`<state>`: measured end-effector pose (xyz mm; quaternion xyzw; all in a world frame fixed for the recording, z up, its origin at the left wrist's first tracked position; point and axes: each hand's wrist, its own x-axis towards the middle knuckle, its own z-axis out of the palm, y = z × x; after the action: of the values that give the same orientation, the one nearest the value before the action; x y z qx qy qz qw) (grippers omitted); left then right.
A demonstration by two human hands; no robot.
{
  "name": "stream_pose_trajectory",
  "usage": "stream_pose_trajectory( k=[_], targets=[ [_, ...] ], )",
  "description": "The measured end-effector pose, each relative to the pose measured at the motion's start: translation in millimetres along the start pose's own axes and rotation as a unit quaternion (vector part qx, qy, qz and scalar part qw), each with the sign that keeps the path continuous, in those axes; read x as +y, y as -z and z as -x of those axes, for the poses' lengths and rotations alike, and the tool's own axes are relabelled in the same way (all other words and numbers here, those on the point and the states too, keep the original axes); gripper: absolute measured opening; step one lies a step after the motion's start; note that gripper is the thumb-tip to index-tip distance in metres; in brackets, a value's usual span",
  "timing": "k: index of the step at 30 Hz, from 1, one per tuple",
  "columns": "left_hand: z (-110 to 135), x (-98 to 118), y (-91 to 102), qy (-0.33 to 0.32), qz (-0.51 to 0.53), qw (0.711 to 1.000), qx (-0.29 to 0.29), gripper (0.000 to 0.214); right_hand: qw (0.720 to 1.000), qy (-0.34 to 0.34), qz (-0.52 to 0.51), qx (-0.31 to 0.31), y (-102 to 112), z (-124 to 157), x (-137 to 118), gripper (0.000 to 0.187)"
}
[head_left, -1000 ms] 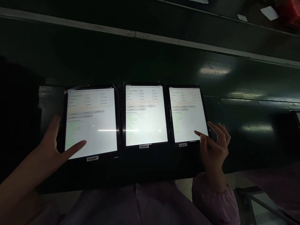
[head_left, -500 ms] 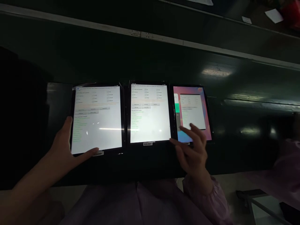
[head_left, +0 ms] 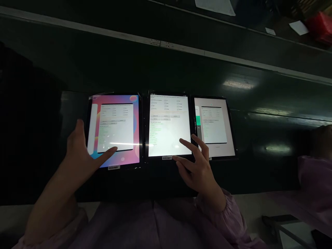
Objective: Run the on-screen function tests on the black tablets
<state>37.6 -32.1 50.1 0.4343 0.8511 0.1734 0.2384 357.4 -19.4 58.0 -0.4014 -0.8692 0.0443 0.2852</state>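
Three lit tablets lie side by side on a dark belt. My left hand (head_left: 83,148) is open, its thumb tip on the lower screen of the left tablet (head_left: 114,129), which shows a shrunken app card on a pink and blue background. My right hand (head_left: 195,166) is open with fingers spread, fingertips at the lower right corner of the middle tablet (head_left: 168,124), which shows a white page with checkboxes and green text. The right tablet (head_left: 215,126) shows a shrunken app card on a pale background. Neither hand holds anything.
The dark green conveyor belt (head_left: 272,121) runs left to right, with a pale metal rail (head_left: 181,48) behind it. White papers (head_left: 215,6) and a red object (head_left: 320,20) lie beyond. Another person's pink sleeve (head_left: 315,180) shows at the right edge.
My right hand moved left from the right tablet to the middle one. The left and right tablets changed from the white full page to shrunken app cards. My left thumb slid up the left screen.
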Motion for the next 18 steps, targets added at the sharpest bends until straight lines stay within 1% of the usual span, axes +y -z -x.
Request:
stream_pose_trajectory(
  k=[3, 7, 10, 14, 18],
  targets=[
    [2.4, 2.3, 5.5, 0.053, 0.013, 0.998, -0.012, 0.149, 1.000, -0.007, -0.001, 0.006, -5.6, -0.7, 1.6, 0.020],
    [3.4, -2.7, 10.1, 0.080, 0.033, 0.996, 0.005, 0.135, 0.998, -0.045, 0.021, 0.026, -15.5, -2.1, 6.5, 0.021],
    [3.3, -8.4, 10.5, 0.101, 0.047, 0.994, 0.000, 0.133, 0.997, -0.063, 0.039, 0.030, -19.4, -4.6, 8.3, 0.021],
    [2.6, -9.8, 9.3, 0.091, 0.064, 0.994, -0.002, 0.130, 0.997, -0.056, 0.040, 0.028, -17.2, -9.7, 7.9, 0.021],
    [-3.8, -12.0, 5.4, 0.091, 0.050, 0.995, -0.002, 0.122, 0.998, -0.041, 0.030, 0.026, -15.5, -16.8, 7.6, 0.022]
  ],
)
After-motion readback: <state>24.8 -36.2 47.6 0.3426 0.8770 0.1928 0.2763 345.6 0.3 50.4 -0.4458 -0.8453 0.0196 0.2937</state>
